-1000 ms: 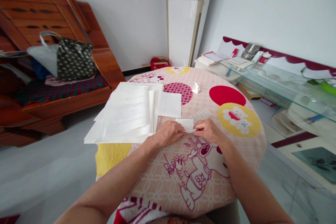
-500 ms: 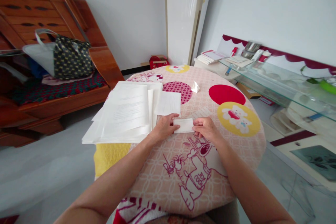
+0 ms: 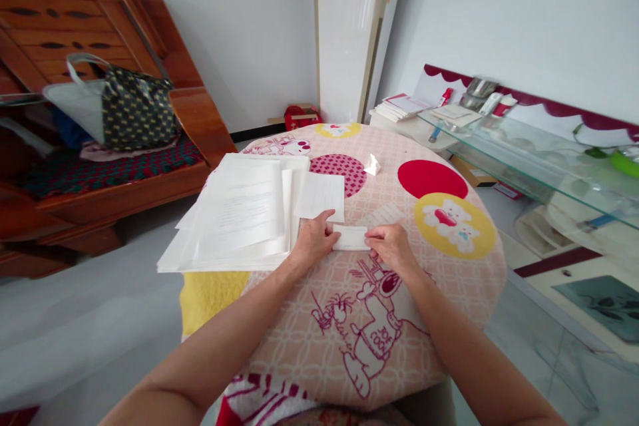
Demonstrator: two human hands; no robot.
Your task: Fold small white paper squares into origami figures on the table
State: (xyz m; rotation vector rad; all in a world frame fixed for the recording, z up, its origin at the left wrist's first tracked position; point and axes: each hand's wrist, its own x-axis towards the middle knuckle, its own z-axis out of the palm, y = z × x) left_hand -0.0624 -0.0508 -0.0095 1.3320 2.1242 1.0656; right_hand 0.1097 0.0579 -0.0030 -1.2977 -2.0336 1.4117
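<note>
I have the right hand (image 3: pixel 370 240) pinching the folded paper (image 3: pixel 350 238), left hand (image 3: pixel 313 239) splayed, touching its other edge; tablecloth (image 3: pixel 466 286) stretches rightward.

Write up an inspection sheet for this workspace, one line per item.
Surface: patterned tablecloth, rounded edge.
Job's things: folded paper between the hands; paper stack to the left, loose sheet by its right side.
Clutter: white scrap beyond the folded paper.
Hands: right hand pinches the folded paper's right end; left hand touches its left end, grip unclear.
Cables: nothing seen.
Surroundings: wooden bench with bag, left; glass shelf, right.
</note>
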